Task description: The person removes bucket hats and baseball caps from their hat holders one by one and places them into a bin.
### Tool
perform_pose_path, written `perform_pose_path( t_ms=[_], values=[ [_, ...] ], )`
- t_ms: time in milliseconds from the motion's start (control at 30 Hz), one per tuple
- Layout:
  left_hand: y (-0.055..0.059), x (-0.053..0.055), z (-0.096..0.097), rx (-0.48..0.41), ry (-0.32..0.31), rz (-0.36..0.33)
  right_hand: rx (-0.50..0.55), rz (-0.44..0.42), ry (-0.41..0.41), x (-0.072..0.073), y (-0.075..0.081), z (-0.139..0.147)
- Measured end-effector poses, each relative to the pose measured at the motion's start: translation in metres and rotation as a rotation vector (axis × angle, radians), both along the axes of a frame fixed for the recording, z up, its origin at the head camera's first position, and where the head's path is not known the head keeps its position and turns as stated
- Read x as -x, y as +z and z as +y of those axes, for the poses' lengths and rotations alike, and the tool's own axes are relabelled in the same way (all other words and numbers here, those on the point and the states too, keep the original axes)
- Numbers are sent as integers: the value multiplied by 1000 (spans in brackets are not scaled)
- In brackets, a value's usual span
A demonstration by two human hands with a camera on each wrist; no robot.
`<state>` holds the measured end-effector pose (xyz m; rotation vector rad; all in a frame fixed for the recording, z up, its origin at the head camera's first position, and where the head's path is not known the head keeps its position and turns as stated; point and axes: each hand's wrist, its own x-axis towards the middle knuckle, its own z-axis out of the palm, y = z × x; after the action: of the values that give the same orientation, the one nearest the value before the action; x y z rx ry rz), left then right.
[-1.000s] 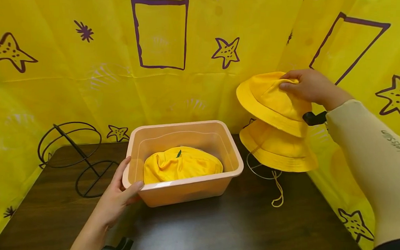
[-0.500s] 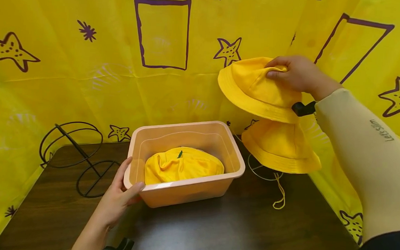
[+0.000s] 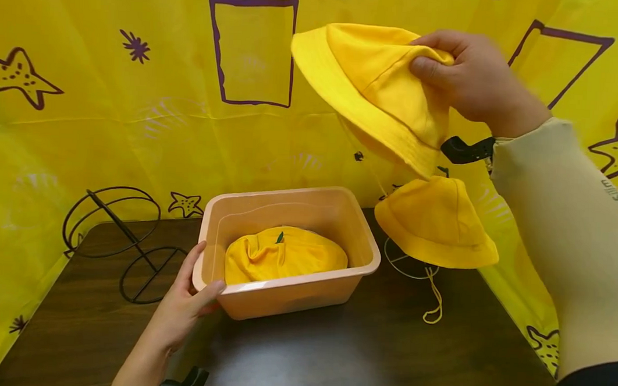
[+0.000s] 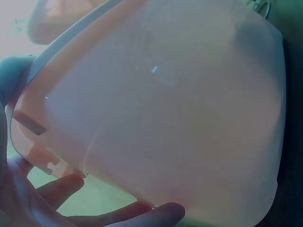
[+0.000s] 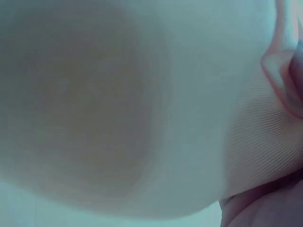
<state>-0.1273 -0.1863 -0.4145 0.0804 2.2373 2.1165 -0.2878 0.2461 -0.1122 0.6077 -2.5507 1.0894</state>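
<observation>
My right hand [image 3: 467,79] pinches the crown of a yellow bucket hat [image 3: 372,85], which hangs tilted in the air at the upper right of the head view. The hat's cloth [image 5: 189,118] fills most of the right wrist view. Below it a second yellow hat [image 3: 438,223] sits on a wire stand [image 3: 402,265], its cord dangling. My left hand [image 3: 182,303] grips the left front corner of a peach plastic bin [image 3: 293,300], thumb over the rim. In the left wrist view fingers [image 4: 161,213] lie along the bin's wall. Inside the bin rests a crumpled yellow hat [image 3: 285,256] with a green leaf tab.
A black wire stand [image 3: 133,242] with two rings stands to the left of the bin on the dark wooden table [image 3: 332,357]. Behind and beside the table hangs a yellow printed cloth [image 3: 150,120] with purple stars and frames.
My right hand has lifted the upper hat off the one on the stand, up and to the left, tilting it. The left hand and bin stay in place.
</observation>
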Motion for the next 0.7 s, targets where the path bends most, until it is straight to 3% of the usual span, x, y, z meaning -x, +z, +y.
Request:
perform_pose_path(
  t_ms=[167,267,500,700],
  values=[
    [1,-1,-2,-20,-9,6,148,-41,245,-14,-8,-50],
    [1,-2,-2,-34,-17,15,123,-67,321,-17,-23,-75],
    [0,-2,0,-43,-28,21,-212,-46,379,-10,-70,-104],
    [-1,-1,1,-48,-26,19,-428,-23,497,-4,-107,-110]
  ],
)
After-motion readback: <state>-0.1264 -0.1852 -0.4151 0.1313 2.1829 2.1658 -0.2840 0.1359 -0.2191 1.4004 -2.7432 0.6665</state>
